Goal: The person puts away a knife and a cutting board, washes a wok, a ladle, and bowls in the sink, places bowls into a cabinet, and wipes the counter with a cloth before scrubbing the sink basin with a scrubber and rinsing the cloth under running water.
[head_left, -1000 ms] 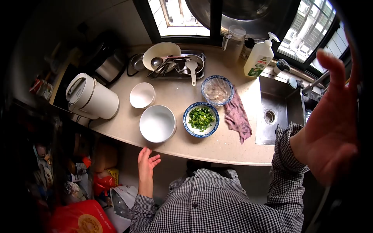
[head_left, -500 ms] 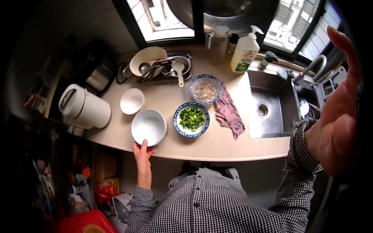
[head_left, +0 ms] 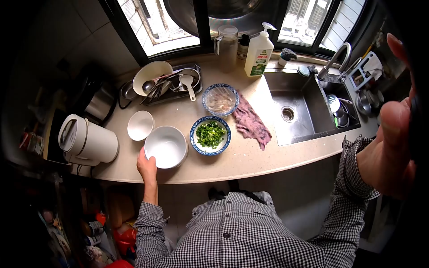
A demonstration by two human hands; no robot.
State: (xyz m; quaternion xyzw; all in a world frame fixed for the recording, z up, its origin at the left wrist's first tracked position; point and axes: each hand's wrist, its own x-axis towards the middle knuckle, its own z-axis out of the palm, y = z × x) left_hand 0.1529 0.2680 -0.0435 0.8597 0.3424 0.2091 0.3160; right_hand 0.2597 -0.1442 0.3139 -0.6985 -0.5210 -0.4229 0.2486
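My left hand (head_left: 147, 167) grips a large white bowl (head_left: 166, 147) by its near left side, with the thumb at the rim. The bowl's inside is bare. Touching or very near it is a smaller white bowl (head_left: 140, 125). To the right stands a blue-rimmed bowl of chopped green onions (head_left: 210, 135). Behind that, a blue-patterned bowl (head_left: 220, 99) has a clear film over pale contents I cannot make out. My right hand (head_left: 392, 147) is raised close to the camera at the right edge, holding nothing visible. Its thumb and one finger are apart; the rest is cut off.
A pink cloth (head_left: 251, 120) lies beside the bowls, left of the sink (head_left: 308, 107). Behind are a pump bottle (head_left: 259, 53), a clear jug (head_left: 228, 49) and a rack of utensils (head_left: 178, 91). A white kettle-like appliance (head_left: 91, 140) stands at the left.
The view has turned, so the counter things sit farther left. My left hand has moved from the large bowl's near edge round to its left side. My right hand stays raised.
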